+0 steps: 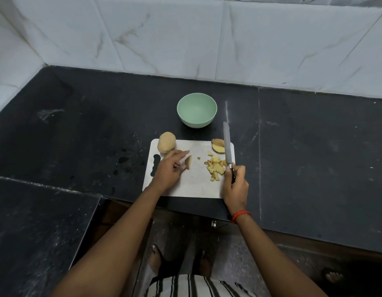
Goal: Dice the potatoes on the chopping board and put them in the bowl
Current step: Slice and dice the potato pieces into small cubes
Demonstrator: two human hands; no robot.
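**Striped shirt below, both hands at the board**

Striped shirt point(196, 286) fills the lower edge, and two bare forearms reach out from it. The left hand point(167, 170) holds a small potato piece point(188, 162) with curled fingers on the chopping board point(192, 187). The right hand point(236, 185) grips the handle of a knife point(227, 144), whose blade points away along the board's right side. Between the hands lies a heap of diced potato point(215, 168). A whole potato point(166, 142) sits at the far left corner and cut slices point(218, 146) at the far right. The green bowl point(196, 113) stands on the dark counter point(78, 136) just behind the board.
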